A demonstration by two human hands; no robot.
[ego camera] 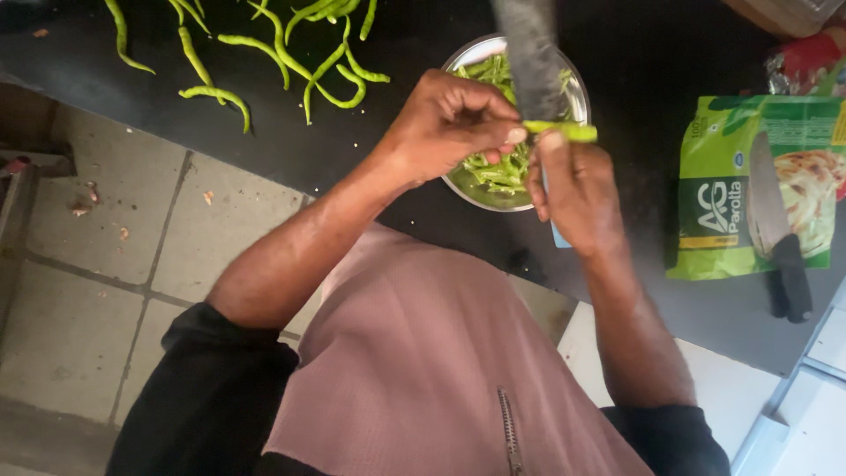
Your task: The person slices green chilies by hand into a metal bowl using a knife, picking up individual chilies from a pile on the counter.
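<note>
the left hand [449, 123] pinches a green chilli [564, 131] over the steel bowl [464, 55] on the black desk [634, 62]. the right hand [577, 189] is closed on a knife [531, 53], blade touching the chilli.

Head-worn view, steeply down, close over counter [264, 141]

Directly beneath the left hand [449, 123] and right hand [573, 189] sits a steel bowl [577, 88] of cut green pieces, blocking any way straight down. To the left of the left hand, whole green chillies [291, 53] lie scattered on the dark counter [370, 167], with bare counter between. To the right of the right hand, open counter leads to a green packet [718, 203] with a black-handled knife [780, 234] lying on it.
</note>
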